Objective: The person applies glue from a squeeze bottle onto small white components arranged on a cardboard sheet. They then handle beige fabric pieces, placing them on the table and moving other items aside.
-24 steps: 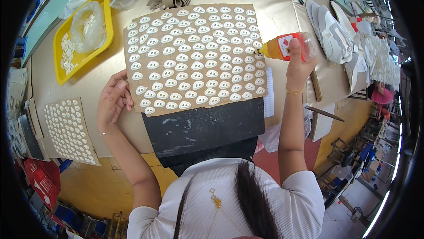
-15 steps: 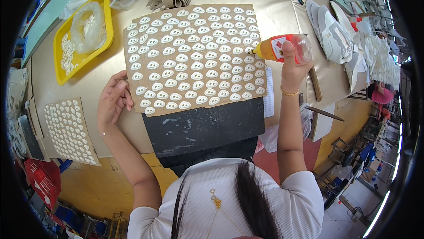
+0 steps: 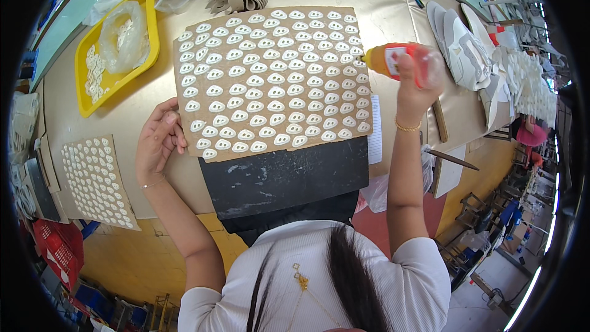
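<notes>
My right hand (image 3: pixel 415 89) is wrapped round a squeeze bottle (image 3: pixel 393 60), thumb on its red label. Its base is smeared by motion, and its yellow nozzle points left at the right edge of a cardboard sheet (image 3: pixel 221 93). Rows of small white rounded-triangle pieces, each with two dark holes, cover the sheet; one such piece (image 3: pixel 356 50) lies by the nozzle tip. On the sheet's left edge, my left hand (image 3: pixel 161 141) has its fingers curled, the fingertips at the cardboard. Beneath the sheet's near side a black board (image 3: pixel 283 178) sticks out.
A yellow tray (image 3: pixel 153 43) with loose white pieces and a plastic bag stands far left. Nearer on the left lies a smaller cardboard sheet (image 3: pixel 92 181) of pieces. White shoe parts (image 3: pixel 464 49), a wooden stick (image 3: pixel 440 122) and a pointed tool (image 3: pixel 453 159) lie right.
The bottle has moved up and to the right, its nozzle now beside a piece farther up the right edge. The cardboard sheet has shifted slightly right. My left hand has stayed in place.
</notes>
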Demonstrator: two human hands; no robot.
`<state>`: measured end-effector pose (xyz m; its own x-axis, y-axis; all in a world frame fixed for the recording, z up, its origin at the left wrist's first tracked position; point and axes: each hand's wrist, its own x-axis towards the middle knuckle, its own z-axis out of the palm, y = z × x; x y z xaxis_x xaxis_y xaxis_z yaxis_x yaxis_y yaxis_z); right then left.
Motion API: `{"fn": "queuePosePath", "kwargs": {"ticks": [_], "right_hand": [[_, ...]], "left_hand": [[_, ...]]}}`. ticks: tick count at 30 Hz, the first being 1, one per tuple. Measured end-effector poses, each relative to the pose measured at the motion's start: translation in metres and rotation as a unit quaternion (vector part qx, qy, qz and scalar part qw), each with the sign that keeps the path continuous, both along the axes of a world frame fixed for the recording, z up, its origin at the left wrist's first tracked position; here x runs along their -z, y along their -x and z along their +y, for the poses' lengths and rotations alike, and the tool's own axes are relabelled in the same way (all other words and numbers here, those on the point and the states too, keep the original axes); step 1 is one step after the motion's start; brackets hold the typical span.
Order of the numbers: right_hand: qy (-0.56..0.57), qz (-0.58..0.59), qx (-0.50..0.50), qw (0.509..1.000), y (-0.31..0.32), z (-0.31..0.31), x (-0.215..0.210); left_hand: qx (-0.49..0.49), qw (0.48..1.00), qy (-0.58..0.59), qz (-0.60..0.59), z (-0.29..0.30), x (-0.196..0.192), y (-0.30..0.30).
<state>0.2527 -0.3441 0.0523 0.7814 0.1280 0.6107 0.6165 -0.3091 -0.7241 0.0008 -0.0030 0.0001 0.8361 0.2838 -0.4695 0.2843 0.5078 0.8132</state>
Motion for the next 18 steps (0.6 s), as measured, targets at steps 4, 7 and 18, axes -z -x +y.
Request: {"fn": "queuePosePath", "kwargs": {"ticks": [4,7,18], "right_hand": [[-0.347,0.095,-0.020,0.933,-0.002,-0.011,-0.015],[-0.558,0.252,-0.240,0.753,-0.008,-0.035,-0.042],[-0.077,0.108,0.006,0.991,-0.009,-0.038,0.000]], "left_hand": [[0.001,1.000,-0.007,0.001,0.000,0.001,0.001],[0.001,1.000,-0.004,0.003,0.002,0.003,0.004],[0.002,1.000,-0.015,0.005,0.002,0.003,0.001]]}}
